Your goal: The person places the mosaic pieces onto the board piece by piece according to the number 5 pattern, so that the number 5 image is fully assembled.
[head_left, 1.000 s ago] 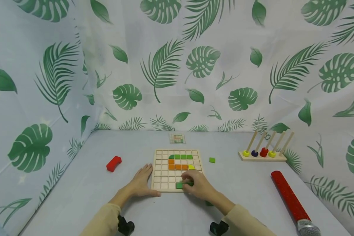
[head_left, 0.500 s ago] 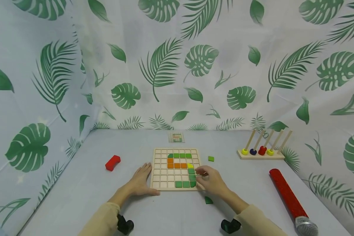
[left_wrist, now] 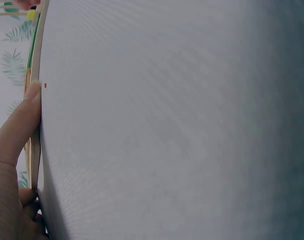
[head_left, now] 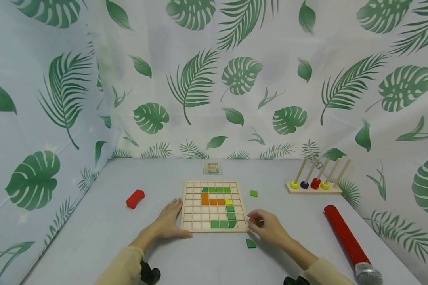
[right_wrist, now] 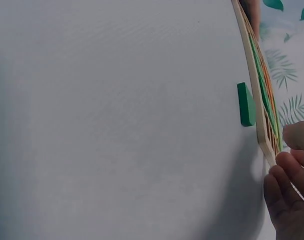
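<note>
A wooden grid board (head_left: 197, 217) lies on the table with green, orange and yellow tiles set in several of its cells. My left hand (head_left: 165, 222) rests against its left side, fingers stretched along the edge and thumb at the near corner. In the left wrist view the thumb (left_wrist: 23, 120) touches the board's rim. By the board's lower right side is my right hand (head_left: 269, 226), fingers loosely bent with nothing seen between them. A loose green tile with one rounded corner (head_left: 251, 243) lies just below that hand; it shows edge-on in the right wrist view.
A light green tile (head_left: 254, 193) lies right of the board, a red arched block (head_left: 135, 198) left of it. Behind is a small pattern card (head_left: 212, 168). A peg stand with beads (head_left: 314, 190) and a red microphone (head_left: 347, 237) are on the right.
My right hand has drawn back rightward off the board, uncovering the column of green tiles and the rounded one at the corner, then the loose tile below. The left hand stays put.
</note>
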A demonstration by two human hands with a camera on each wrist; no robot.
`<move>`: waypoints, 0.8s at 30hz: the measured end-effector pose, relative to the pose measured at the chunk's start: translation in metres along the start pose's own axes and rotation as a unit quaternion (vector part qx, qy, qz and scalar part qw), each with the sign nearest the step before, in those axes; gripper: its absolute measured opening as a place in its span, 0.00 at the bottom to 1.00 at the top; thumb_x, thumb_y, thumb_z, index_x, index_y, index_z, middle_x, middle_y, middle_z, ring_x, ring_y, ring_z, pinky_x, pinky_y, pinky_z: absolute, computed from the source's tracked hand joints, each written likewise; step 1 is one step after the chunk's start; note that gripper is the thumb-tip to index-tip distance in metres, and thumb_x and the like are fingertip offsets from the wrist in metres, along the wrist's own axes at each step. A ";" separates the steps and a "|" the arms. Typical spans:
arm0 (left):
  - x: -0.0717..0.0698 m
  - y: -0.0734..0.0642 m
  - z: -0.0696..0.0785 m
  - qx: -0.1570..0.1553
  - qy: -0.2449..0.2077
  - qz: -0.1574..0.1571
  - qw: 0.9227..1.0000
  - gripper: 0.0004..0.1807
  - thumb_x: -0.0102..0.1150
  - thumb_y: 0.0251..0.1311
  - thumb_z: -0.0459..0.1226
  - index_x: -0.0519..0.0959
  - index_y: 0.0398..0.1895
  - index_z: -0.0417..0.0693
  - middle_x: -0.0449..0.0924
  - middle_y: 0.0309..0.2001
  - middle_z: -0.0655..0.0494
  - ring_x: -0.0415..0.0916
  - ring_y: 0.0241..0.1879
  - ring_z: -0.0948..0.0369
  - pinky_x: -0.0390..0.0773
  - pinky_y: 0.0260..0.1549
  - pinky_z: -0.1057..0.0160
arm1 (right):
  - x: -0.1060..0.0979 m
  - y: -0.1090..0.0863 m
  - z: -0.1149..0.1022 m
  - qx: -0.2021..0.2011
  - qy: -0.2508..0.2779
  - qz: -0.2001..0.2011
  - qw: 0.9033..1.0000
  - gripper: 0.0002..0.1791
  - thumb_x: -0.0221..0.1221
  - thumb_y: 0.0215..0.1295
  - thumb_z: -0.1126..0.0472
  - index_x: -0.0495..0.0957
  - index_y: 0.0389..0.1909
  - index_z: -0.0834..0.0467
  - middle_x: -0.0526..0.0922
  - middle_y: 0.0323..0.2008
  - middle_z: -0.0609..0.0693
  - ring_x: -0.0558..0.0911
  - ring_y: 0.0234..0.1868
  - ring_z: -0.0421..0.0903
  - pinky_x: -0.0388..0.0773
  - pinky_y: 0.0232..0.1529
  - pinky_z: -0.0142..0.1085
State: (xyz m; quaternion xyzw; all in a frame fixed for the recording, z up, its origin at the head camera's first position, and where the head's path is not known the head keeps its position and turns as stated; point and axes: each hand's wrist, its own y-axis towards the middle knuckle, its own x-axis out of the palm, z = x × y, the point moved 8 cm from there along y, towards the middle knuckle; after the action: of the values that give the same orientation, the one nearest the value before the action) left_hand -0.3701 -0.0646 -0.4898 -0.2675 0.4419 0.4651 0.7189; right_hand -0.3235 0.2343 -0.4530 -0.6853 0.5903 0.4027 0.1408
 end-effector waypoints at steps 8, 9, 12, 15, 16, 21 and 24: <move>0.002 -0.002 0.000 -0.004 -0.008 -0.002 1.000 0.67 0.67 0.34 0.67 0.52 0.71 0.35 0.50 0.72 0.41 0.42 0.72 0.48 0.43 0.68 0.47 | 0.008 -0.018 0.004 0.035 0.011 -0.044 0.998 0.09 0.64 0.57 0.64 0.78 0.38 0.59 0.76 0.28 0.43 0.74 0.27 0.37 0.75 0.27 0.29; 0.002 -0.002 0.000 -0.004 -0.009 -0.003 1.000 0.67 0.67 0.34 0.67 0.52 0.71 0.35 0.50 0.72 0.41 0.42 0.72 0.48 0.43 0.68 0.47 | 0.010 -0.020 0.002 0.032 0.011 -0.052 0.998 0.09 0.64 0.57 0.63 0.78 0.37 0.59 0.76 0.27 0.42 0.74 0.27 0.37 0.75 0.26 0.29; 0.003 -0.002 -0.001 -0.006 -0.012 -0.002 1.000 0.67 0.67 0.34 0.67 0.52 0.71 0.35 0.50 0.72 0.41 0.41 0.72 0.48 0.43 0.68 0.47 | 0.013 -0.025 -0.004 0.010 0.004 -0.072 0.997 0.11 0.66 0.56 0.58 0.77 0.36 0.57 0.76 0.27 0.42 0.73 0.27 0.36 0.75 0.26 0.29; 0.002 -0.001 -0.001 -0.004 -0.014 0.002 1.000 0.67 0.67 0.34 0.68 0.52 0.71 0.35 0.50 0.72 0.41 0.41 0.72 0.48 0.44 0.68 0.47 | 0.016 -0.027 -0.009 -0.008 -0.006 -0.086 0.996 0.15 0.69 0.51 0.54 0.77 0.36 0.54 0.76 0.29 0.41 0.74 0.29 0.36 0.75 0.29 0.29; 0.002 -0.001 -0.001 -0.003 -0.014 0.003 1.000 0.67 0.67 0.34 0.68 0.52 0.71 0.34 0.49 0.72 0.41 0.41 0.72 0.47 0.44 0.68 0.47 | 0.017 -0.028 -0.010 -0.011 -0.009 -0.091 0.996 0.15 0.70 0.50 0.53 0.77 0.35 0.53 0.75 0.30 0.41 0.73 0.30 0.36 0.75 0.30 0.29; 0.001 0.000 -0.001 0.000 -0.012 0.004 1.000 0.67 0.66 0.34 0.68 0.51 0.72 0.35 0.49 0.72 0.42 0.41 0.72 0.48 0.43 0.68 0.47 | 0.022 -0.028 -0.014 -0.018 -0.019 -0.105 0.994 0.14 0.71 0.48 0.54 0.78 0.33 0.50 0.74 0.30 0.40 0.72 0.31 0.36 0.74 0.31 0.28; 0.001 -0.001 0.000 0.004 -0.014 0.004 1.000 0.67 0.67 0.34 0.68 0.52 0.72 0.35 0.49 0.72 0.41 0.41 0.72 0.47 0.44 0.68 0.46 | 0.023 -0.028 -0.016 -0.027 -0.020 -0.102 0.994 0.12 0.71 0.48 0.57 0.78 0.32 0.50 0.73 0.30 0.41 0.72 0.30 0.36 0.74 0.30 0.28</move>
State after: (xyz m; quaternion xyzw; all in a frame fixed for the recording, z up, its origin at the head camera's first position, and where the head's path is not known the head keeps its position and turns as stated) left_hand -0.3692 -0.0649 -0.4910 -0.2565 0.4342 0.4699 0.7244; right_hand -0.2923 0.2154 -0.4670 -0.7376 0.5032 0.4152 0.1743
